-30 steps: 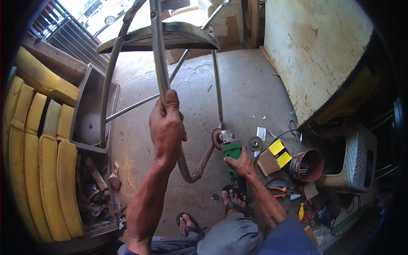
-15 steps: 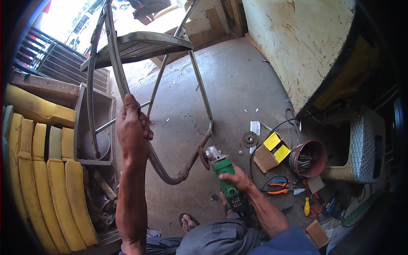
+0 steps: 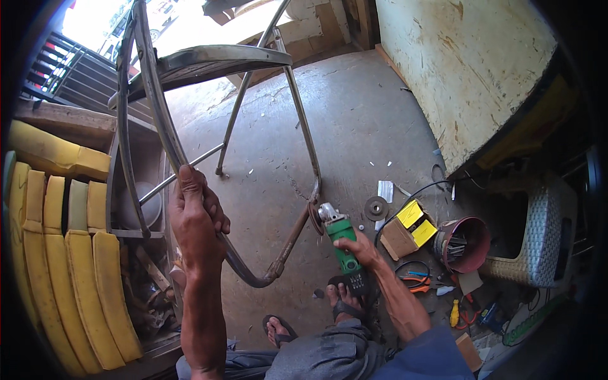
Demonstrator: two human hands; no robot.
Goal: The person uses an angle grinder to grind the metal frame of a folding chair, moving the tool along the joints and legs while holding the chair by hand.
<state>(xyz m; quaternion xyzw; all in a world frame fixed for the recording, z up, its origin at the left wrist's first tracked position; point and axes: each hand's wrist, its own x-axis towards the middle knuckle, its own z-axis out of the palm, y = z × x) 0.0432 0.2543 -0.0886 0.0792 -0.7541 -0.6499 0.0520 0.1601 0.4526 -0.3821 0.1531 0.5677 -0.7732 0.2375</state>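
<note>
My left hand [image 3: 199, 206] is wrapped round a bent tube of a metal folding chair frame [image 3: 164, 130], holding it tilted up off the floor. The chair's seat panel [image 3: 221, 62] faces away at the top. My right hand [image 3: 358, 250] grips a green angle grinder [image 3: 344, 242] by its body. The grinder's brown disc [image 3: 315, 218] is at the upper end of the rusty tube section [image 3: 294, 240], touching or very near it. Whether the disc is spinning I cannot tell.
At left stand yellow foam cushions [image 3: 82, 297] beside a wooden shelf [image 3: 136, 237]. To the right lie a spare disc [image 3: 376, 208], an open yellow box [image 3: 411, 228], a reddish bucket [image 3: 465, 244], pliers [image 3: 415, 284], a screwdriver [image 3: 455, 313] and a black cable [image 3: 418, 185]. A pale board [image 3: 462, 69] leans beyond.
The grinder has moved up and right along the rusty tube to its upper end. The chair frame has tilted slightly, its top shifting left. My right foot now shows below the grinder.
</note>
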